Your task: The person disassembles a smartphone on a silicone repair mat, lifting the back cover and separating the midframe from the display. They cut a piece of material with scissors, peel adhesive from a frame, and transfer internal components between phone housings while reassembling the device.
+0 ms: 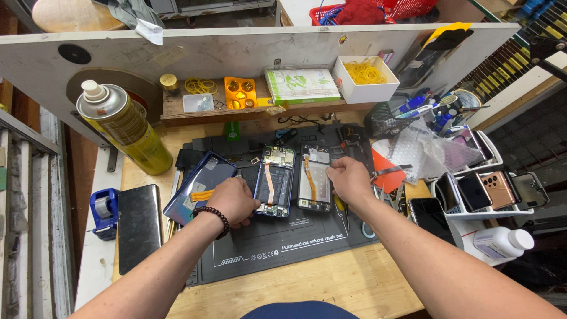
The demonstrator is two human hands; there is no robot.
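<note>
- The left hand point(234, 201) rests curled on the dark repair mat point(277, 242), its fingers closed on the lower left edge of an opened phone point(274, 180) with its back removed; a beaded bracelet point(214, 215) circles the wrist.
- That opened phone lies upright on the mat's middle, showing a circuit board and an orange ribbon cable down its centre.
- The right hand point(349, 180) lies on the right edge of a second opened phone point(315, 177), fingertips pinched together at its upper right side (whether they grip any small part I cannot tell).
- The two opened phones lie side by side, just apart, between the hands.
- A blue back cover point(198, 184) lies tilted just left of the left hand, an orange strip on it.
- A black phone point(139, 225) lies flat on the wooden bench point(331, 289) further left, beside a blue tape dispenser point(105, 211).
- A yellow spray can point(125, 127) stands at the rear left of the bench.
- On the back shelf sit an orange tray point(240, 93), a green-and-white box point(301, 85) and a white box of yellow rubber bands point(365, 78).
- To the right, a white rack point(490, 198) holds several phones standing on edge, with a white bottle point(502, 242) lying near it.
- Crumpled bubble wrap point(422, 150) lies behind the right hand, near a mesh pot of pens point(407, 112).
</note>
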